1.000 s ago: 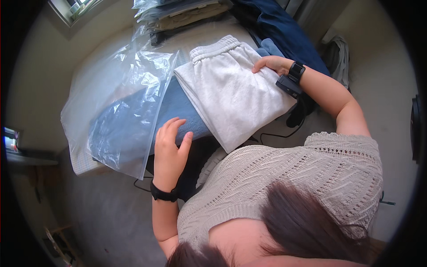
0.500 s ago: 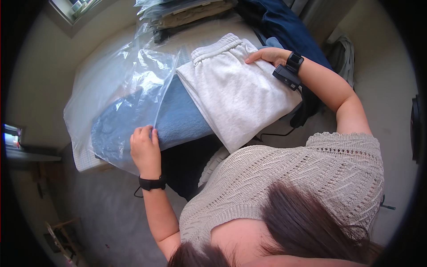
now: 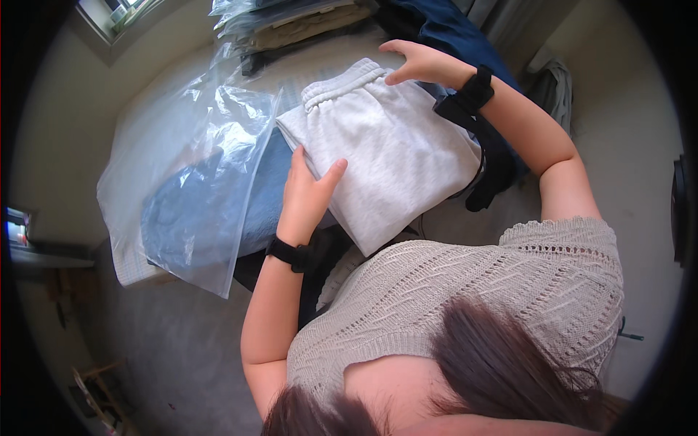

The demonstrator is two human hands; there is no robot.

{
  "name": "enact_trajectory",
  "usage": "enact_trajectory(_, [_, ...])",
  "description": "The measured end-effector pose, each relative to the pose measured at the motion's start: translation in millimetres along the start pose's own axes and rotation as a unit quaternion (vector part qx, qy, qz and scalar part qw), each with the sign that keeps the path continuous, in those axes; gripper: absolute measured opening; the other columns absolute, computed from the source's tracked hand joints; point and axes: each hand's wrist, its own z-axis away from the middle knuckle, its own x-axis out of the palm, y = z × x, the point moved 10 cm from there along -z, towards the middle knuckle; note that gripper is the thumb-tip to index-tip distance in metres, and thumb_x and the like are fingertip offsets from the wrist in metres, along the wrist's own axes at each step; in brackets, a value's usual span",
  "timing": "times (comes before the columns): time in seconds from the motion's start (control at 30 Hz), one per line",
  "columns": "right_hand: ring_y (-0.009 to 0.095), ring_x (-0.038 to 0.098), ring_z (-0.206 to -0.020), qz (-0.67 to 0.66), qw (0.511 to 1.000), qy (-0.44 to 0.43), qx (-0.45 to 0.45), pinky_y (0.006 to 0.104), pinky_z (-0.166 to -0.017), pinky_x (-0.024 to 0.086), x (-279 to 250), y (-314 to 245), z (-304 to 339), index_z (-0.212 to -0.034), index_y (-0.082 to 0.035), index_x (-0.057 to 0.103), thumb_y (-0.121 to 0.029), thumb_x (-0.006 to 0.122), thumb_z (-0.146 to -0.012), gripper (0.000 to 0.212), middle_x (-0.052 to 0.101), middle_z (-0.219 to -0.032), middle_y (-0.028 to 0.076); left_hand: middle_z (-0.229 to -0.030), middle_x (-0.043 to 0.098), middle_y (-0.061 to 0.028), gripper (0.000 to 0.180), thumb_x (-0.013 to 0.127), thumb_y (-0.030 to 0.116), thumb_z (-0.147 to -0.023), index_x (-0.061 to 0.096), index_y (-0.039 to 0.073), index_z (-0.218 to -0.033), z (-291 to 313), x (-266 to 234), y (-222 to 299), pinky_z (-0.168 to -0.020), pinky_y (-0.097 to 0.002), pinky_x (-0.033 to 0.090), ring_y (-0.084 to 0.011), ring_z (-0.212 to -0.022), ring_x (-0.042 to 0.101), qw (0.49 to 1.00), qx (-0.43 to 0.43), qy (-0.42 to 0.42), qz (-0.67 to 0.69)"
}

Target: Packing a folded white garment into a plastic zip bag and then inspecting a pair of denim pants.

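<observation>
Folded light grey sweatpants [image 3: 392,156], with a gathered elastic waistband toward the far side, lie before me. My left hand [image 3: 310,190] is open at their left edge, thumb raised over the cloth and fingers along the side. Beyond the waistband's right end, my right hand [image 3: 422,64] is open, its thumb low near the cloth and its fingers stretched to the left. To the left a clear plastic bag [image 3: 234,123] lies over a folded fuzzy blue cloth [image 3: 193,192], part of which runs under the sweatpants.
A stack of bagged folded clothes [image 3: 305,29] stands at the back of the covered table [image 3: 134,269]. Dark blue cloth [image 3: 454,36] lies at the far right. Next to my right forearm hangs a black strap or cable [image 3: 498,171].
My left hand has let go of the bag's edge and moved right to the sweatpants. My right hand has shifted up and left, fingers now spread off the cloth. The sweatpants moved slightly left.
</observation>
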Motion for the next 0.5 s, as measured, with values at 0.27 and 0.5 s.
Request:
enact_trajectory(0.27, [0.031,0.040,-0.118,0.146,0.948,-0.246,-0.138,0.0312,-0.097,0.032,78.6,-43.6,-40.3,-0.135,-0.008,0.026,-0.025,0.075,-0.058,0.092,0.038,-0.130,0.020,-0.121,0.039,-0.0224,0.073,0.061,0.004,-0.072,0.017,-0.006,-0.130,-25.1,16.2,-9.9,-0.089,-0.0334,0.041,-0.0270,-0.107,0.046,0.896,-0.128,0.057,0.421])
enact_trajectory(0.5, [0.027,0.041,-0.117,0.146,0.906,-0.354,-0.180,0.0297,-0.098,0.031,97.0,-32.0,-58.3,-0.133,-0.008,0.030,-0.023,0.083,-0.050,0.099,0.047,-0.122,0.016,-0.114,0.048,-0.0128,0.061,0.045,-0.009,-0.064,0.034,0.001,-0.123,-31.6,28.7,18.9,-0.089,-0.0294,0.039,-0.0217,-0.102,0.050,0.876,-0.078,-0.066,0.472])
